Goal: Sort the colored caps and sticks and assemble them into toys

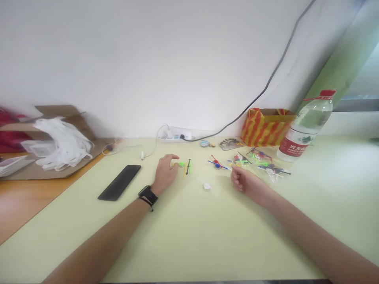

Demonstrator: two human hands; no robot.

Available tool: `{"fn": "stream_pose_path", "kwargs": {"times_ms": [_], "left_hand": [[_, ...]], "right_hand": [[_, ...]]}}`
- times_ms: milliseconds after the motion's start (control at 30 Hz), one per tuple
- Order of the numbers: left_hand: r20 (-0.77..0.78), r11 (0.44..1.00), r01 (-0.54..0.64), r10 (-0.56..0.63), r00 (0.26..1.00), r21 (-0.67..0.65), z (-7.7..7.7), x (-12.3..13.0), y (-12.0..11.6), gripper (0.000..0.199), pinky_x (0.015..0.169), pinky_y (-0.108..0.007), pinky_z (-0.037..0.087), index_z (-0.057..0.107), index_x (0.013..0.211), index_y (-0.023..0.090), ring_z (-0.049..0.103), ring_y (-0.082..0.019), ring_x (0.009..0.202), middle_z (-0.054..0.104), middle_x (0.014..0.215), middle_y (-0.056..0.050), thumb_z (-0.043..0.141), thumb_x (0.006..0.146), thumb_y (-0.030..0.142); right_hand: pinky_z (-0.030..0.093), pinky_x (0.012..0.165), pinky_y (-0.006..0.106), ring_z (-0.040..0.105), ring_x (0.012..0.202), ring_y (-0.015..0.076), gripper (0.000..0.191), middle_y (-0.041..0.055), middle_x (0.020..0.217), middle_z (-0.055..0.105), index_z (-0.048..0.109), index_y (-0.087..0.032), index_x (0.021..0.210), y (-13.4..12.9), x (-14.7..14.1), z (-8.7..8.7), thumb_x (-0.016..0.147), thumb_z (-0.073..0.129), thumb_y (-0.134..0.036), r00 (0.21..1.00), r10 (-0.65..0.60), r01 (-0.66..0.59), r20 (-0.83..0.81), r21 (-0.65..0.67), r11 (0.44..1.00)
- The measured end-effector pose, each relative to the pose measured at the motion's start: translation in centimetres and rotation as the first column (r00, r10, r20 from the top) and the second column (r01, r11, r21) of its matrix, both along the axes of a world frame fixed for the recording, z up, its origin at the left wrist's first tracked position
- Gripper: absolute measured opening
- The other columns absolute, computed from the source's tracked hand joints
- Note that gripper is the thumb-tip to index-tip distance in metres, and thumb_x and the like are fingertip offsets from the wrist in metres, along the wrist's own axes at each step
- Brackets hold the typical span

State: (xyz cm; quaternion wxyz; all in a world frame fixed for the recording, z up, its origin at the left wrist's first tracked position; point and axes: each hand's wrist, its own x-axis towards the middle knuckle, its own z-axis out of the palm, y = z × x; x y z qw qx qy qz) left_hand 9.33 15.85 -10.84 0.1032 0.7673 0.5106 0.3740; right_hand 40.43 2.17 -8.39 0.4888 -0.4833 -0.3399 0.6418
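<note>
My left hand [166, 172], with a ring and a black wristwatch, rests on the pale green table. Its thumb and index finger are apart, beside a small green round piece [181, 164]. Just right of it lie thin yellow, black and green sticks [188, 167]. My right hand [239, 179] is curled at the right, its fingertips near a white stick end by the blue and red pieces [217, 165]; what it grips is too small to make out. Between my hands, nearer to me, sits a small white round piece [206, 187].
Bagged coloured pieces [260, 156] lie beyond my right hand, near a water bottle [306, 128] and striped bag [263, 130]. A black phone [120, 182] lies left. Farther back are a power strip [173, 137] and a cardboard box with white straps [63, 144].
</note>
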Motion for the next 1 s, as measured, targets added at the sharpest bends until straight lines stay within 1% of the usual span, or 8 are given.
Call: {"fn": "stream_pose_path", "kwargs": {"times_ms": [133, 367, 500, 633, 700, 800, 867, 1000], "left_hand": [[-0.052, 0.996, -0.039, 0.035, 0.998, -0.080, -0.3, -0.3, 0.5, 0.021, 0.091, -0.044, 0.049, 0.066, 0.110, 0.024, 0.062, -0.029, 0.104, 0.070, 0.117, -0.007, 0.056, 0.091, 0.026], [-0.028, 0.997, -0.005, 0.003, 1.000, -0.080, -1.1, -0.4, 0.5, 0.026, 0.090, -0.042, 0.051, 0.061, 0.118, 0.022, 0.064, -0.028, 0.102, 0.072, 0.111, -0.007, 0.058, 0.091, 0.024], [0.074, 1.000, -0.026, 0.025, 0.997, 0.012, -0.4, 0.1, 0.3, 0.023, 0.086, -0.039, 0.052, 0.060, 0.116, 0.022, 0.064, -0.025, 0.100, 0.069, 0.106, -0.007, 0.056, 0.096, 0.032], [0.167, 0.986, 0.085, -0.109, 0.980, 0.144, 0.7, 0.8, -0.6, 0.012, 0.071, -0.033, 0.051, 0.064, 0.101, 0.021, 0.061, -0.019, 0.080, 0.064, 0.100, -0.006, 0.057, 0.095, 0.029], [0.113, 0.975, 0.181, -0.196, 0.974, 0.127, 1.0, 1.0, -1.3, 0.013, 0.071, -0.033, 0.050, 0.065, 0.099, 0.021, 0.059, -0.018, 0.076, 0.064, 0.100, -0.005, 0.052, 0.096, 0.023], [0.020, 0.956, 0.281, -0.283, 0.959, 0.078, 1.1, 1.0, -1.9, 0.024, 0.082, -0.036, 0.049, 0.064, 0.106, 0.022, 0.062, -0.020, 0.088, 0.067, 0.101, -0.005, 0.042, 0.099, 0.017], [-0.023, 0.955, 0.289, -0.288, 0.957, 0.061, 1.1, 1.0, -2.1, 0.023, 0.087, -0.038, 0.048, 0.064, 0.107, 0.022, 0.062, -0.022, 0.094, 0.066, 0.098, -0.005, 0.041, 0.101, 0.019], [-0.115, 0.964, 0.264, -0.259, 0.959, 0.030, 0.7, 1.0, -1.9, 0.016, 0.085, -0.039, 0.048, 0.066, 0.106, 0.022, 0.060, -0.024, 0.093, 0.063, 0.093, -0.005, 0.053, 0.099, 0.029]], "right_hand": [[0.027, 0.051, 0.026, 0.031, 0.053, 0.0107, 0.042, -0.0029, 0.062, 0.042, 0.053, -0.019, 0.067, 0.1, 0.3, 0.1, 0.092, 0.067, -0.049, 1.000, -0.021, 0.021, -0.012, -0.004, 1.000], [0.028, 0.052, 0.027, 0.033, 0.053, 0.0112, 0.043, -0.0026, 0.062, 0.043, 0.054, -0.019, 0.067, 0.1, 0.2, 0.1, 0.094, 0.064, -0.052, 0.999, 0.002, -0.003, 0.043, 0.014, 1.000], [0.028, 0.053, 0.028, 0.033, 0.054, 0.0115, 0.043, -0.0026, 0.062, 0.044, 0.055, -0.019, 0.069, 0.0, 0.1, 0.3, 0.093, 0.063, -0.054, 0.998, 0.003, -0.004, 0.068, 0.016, 1.000], [0.028, 0.053, 0.029, 0.033, 0.055, 0.0121, 0.043, -0.0025, 0.062, 0.044, 0.055, -0.020, 0.069, 0.0, 0.0, 0.3, 0.093, 0.062, -0.055, 0.996, 0.008, -0.009, 0.086, 0.015, 1.000], [0.028, 0.053, 0.029, 0.033, 0.054, 0.0123, 0.042, -0.0023, 0.062, 0.044, 0.056, -0.020, 0.070, 0.0, 0.1, 0.2, 0.093, 0.061, -0.055, 0.996, 0.000, -0.002, 0.091, 0.017, 1.000], [0.028, 0.053, 0.029, 0.033, 0.054, 0.0122, 0.043, -0.0022, 0.061, 0.044, 0.056, -0.020, 0.070, 0.2, 0.3, -0.1, 0.092, 0.061, -0.057, 0.996, -0.020, 0.017, 0.083, 0.033, 0.999], [0.028, 0.053, 0.029, 0.033, 0.054, 0.0123, 0.044, -0.0021, 0.062, 0.044, 0.057, -0.020, 0.071, 0.2, 0.4, -0.3, 0.092, 0.060, -0.059, 0.997, -0.021, 0.018, 0.076, 0.042, 0.999], [0.027, 0.052, 0.028, 0.033, 0.054, 0.0122, 0.045, -0.0020, 0.062, 0.045, 0.058, -0.020, 0.073, 0.3, 0.4, -0.5, 0.092, 0.060, -0.061, 0.997, -0.019, 0.015, 0.075, 0.044, 0.999]]}}
